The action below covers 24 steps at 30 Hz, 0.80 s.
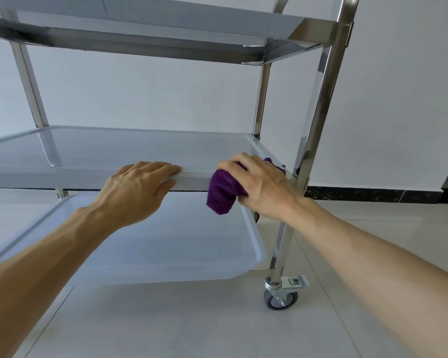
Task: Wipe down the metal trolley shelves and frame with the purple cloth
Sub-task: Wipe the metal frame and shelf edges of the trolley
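A person's right hand (261,187) grips a bunched purple cloth (223,191) against the front rim of the middle shelf (130,151) of a stainless-steel trolley (321,120), close to that shelf's right front corner. The fingers are curled over the top of the cloth, the thumb is under it, and a fold of the fabric hangs below the shelf edge; a small tip of purple shows past the knuckles, on the shelf side. The left hand (137,189) rests on the same front rim, to the left of the cloth and apart from it, its fingers held straight and close together over the edge, with the thumb under the lip. Both forearms reach in bare from the bottom of the view.

Above the middle shelf hangs the top shelf (166,24), seen from beneath; below it lies the bottom shelf (150,241), a shallow tray with raised edges. The right front upright (318,130) runs past the middle shelf's corner down to a grey castor (281,297) with a brake tab, standing on pale floor tiles (217,326). Behind the trolley is a white wall (398,99) with a dark skirting strip (367,195).
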Available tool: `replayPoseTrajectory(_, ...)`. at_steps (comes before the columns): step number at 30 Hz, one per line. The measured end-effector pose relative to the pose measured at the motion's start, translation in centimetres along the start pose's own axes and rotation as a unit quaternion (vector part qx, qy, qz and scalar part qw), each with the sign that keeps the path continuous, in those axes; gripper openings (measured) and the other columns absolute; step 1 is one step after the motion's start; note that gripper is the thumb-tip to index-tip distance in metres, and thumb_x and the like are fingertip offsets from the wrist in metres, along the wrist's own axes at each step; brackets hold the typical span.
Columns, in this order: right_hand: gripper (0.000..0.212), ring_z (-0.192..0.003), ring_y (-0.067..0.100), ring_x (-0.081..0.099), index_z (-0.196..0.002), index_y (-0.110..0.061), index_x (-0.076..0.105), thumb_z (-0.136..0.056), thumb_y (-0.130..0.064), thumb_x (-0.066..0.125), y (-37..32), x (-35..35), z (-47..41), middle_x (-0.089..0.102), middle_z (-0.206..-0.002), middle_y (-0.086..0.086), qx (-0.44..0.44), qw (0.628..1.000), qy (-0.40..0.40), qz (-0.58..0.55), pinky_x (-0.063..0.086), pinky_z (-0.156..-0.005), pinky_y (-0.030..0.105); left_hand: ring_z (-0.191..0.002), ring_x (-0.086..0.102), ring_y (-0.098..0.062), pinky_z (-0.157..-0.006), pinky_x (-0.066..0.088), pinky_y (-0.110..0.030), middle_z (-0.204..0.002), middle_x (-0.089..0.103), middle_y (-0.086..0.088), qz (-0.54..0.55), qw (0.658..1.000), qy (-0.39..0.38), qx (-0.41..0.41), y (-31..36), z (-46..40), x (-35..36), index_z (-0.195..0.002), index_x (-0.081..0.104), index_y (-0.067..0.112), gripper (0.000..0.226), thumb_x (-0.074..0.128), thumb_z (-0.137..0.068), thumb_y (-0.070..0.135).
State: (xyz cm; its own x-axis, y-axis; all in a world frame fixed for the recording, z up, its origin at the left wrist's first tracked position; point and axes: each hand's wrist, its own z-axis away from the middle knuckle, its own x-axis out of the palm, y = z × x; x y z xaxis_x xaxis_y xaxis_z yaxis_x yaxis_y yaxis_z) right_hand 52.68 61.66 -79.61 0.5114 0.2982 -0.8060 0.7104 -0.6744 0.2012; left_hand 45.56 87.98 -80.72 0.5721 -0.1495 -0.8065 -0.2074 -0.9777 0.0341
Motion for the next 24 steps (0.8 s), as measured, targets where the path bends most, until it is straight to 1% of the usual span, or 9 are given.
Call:
replayPoseTrajectory(5, 0.067, -0.106, 0.024, 0.052, -0.134, -0.021, 0.051, -0.073, -0.002, 0.072, 4.5, -1.4, 3.7, 0.051, -0.125, 0.002, -0.007, 1.000, 0.008, 0.000, 0.049, -0.084, 0.042, -0.121, 0.057, -0.022, -0.098, 0.045, -0.042, -0.135, 0.060, 0.011, 0.006, 1.000, -0.013, 0.009, 0.1, 0.1, -0.3, -0.137, 0.056, 0.028, 0.038, 0.043, -0.102, 0.034)
replayPoseTrajectory(8, 0.063, -0.109, 0.023, 0.052, -0.131, -0.022, 0.054, -0.074, -0.003, 0.073, 4.7, -1.6, 3.7, 0.054, -0.123, 0.000, -0.004, 0.994, 0.013, -0.106, 0.047, -0.090, 0.042, -0.115, 0.060, -0.023, -0.090, 0.048, -0.042, -0.131, 0.063, 0.011, 0.001, 1.000, -0.028, 0.012, 0.3, -0.2, -1.0, -0.134, 0.058, 0.027, 0.036, 0.044, -0.102, 0.035)
replayPoseTrajectory(10, 0.061, -0.112, 0.022, 0.053, -0.131, -0.022, 0.054, -0.077, -0.006, 0.074, 4.2, -2.1, 3.5, 0.054, -0.122, 0.000, -0.007, 0.986, 0.033, -0.165, 0.047, -0.093, 0.042, -0.118, 0.058, -0.023, -0.095, 0.045, -0.041, -0.133, 0.061, 0.011, 0.022, 0.999, -0.045, -0.008, 0.8, -0.2, -1.1, -0.135, 0.057, 0.027, 0.038, 0.051, -0.098, 0.033)
replayPoseTrajectory(13, 0.056, -0.111, 0.026, 0.055, -0.131, -0.016, 0.058, -0.079, -0.006, 0.075, 3.5, -3.7, 2.7, 0.054, -0.123, 0.006, -0.022, 0.981, 0.110, -0.160, 0.046, -0.094, 0.043, -0.111, 0.057, -0.023, -0.095, 0.043, -0.040, -0.132, 0.060, 0.009, -0.001, 0.997, -0.079, -0.005, 1.0, -0.7, -1.0, -0.135, 0.055, 0.026, 0.041, 0.057, -0.095, 0.036)
replayPoseTrajectory(16, 0.056, -0.113, 0.028, 0.055, -0.130, -0.015, 0.059, -0.077, -0.012, 0.077, 3.9, -6.0, 1.6, 0.054, -0.124, 0.010, -0.005, 0.969, 0.224, -0.100, 0.045, -0.095, 0.047, -0.095, 0.055, -0.017, -0.087, 0.043, -0.035, -0.126, 0.059, 0.008, 0.056, 0.993, -0.086, -0.056, 2.0, -2.8, -2.0, -0.128, 0.058, 0.030, 0.035, 0.052, -0.095, 0.043)
replayPoseTrajectory(18, 0.059, -0.114, 0.028, 0.054, -0.131, -0.018, 0.056, -0.076, -0.018, 0.077, 4.8, -7.4, 1.1, 0.053, -0.125, 0.010, 0.031, 0.953, 0.294, -0.063, 0.045, -0.095, 0.047, -0.096, 0.057, -0.014, -0.085, 0.041, -0.030, -0.126, 0.057, 0.009, 0.104, 0.991, -0.064, -0.061, 3.6, -4.2, -2.0, -0.127, 0.057, 0.032, 0.034, 0.051, -0.096, 0.044)
replayPoseTrajectory(21, 0.064, -0.113, 0.026, 0.050, -0.132, -0.026, 0.051, -0.074, -0.019, 0.077, 6.7, -8.4, 1.2, 0.049, -0.127, 0.007, 0.124, 0.932, 0.341, -0.019, 0.043, -0.093, 0.044, -0.083, 0.051, -0.003, -0.088, 0.041, -0.032, -0.132, 0.054, 0.012, 0.109, 0.992, -0.071, 0.002, 6.7, -5.0, -1.2, -0.130, 0.054, 0.034, 0.035, 0.052, -0.097, 0.043)
replayPoseTrajectory(22, 0.067, -0.113, 0.027, 0.049, -0.133, -0.028, 0.049, -0.073, -0.018, 0.077, 7.3, -8.4, 1.4, 0.047, -0.128, 0.007, 0.160, 0.925, 0.344, -0.016, 0.044, -0.093, 0.045, -0.085, 0.050, -0.004, -0.092, 0.042, -0.034, -0.134, 0.052, 0.012, 0.111, 0.991, -0.076, 0.008, 7.6, -5.4, -0.7, -0.132, 0.052, 0.035, 0.036, 0.052, -0.097, 0.043)
replayPoseTrajectory(24, 0.072, -0.115, 0.029, 0.047, -0.136, -0.028, 0.048, -0.072, -0.018, 0.079, 7.8, -7.4, 2.4, 0.043, -0.131, 0.007, 0.226, 0.915, 0.330, -0.042, 0.045, -0.094, 0.048, -0.107, 0.052, -0.013, -0.102, 0.041, -0.038, -0.141, 0.048, 0.010, 0.116, 0.989, -0.093, 0.011, 9.1, -6.0, 0.3, -0.139, 0.047, 0.036, 0.041, 0.050, -0.098, 0.042)
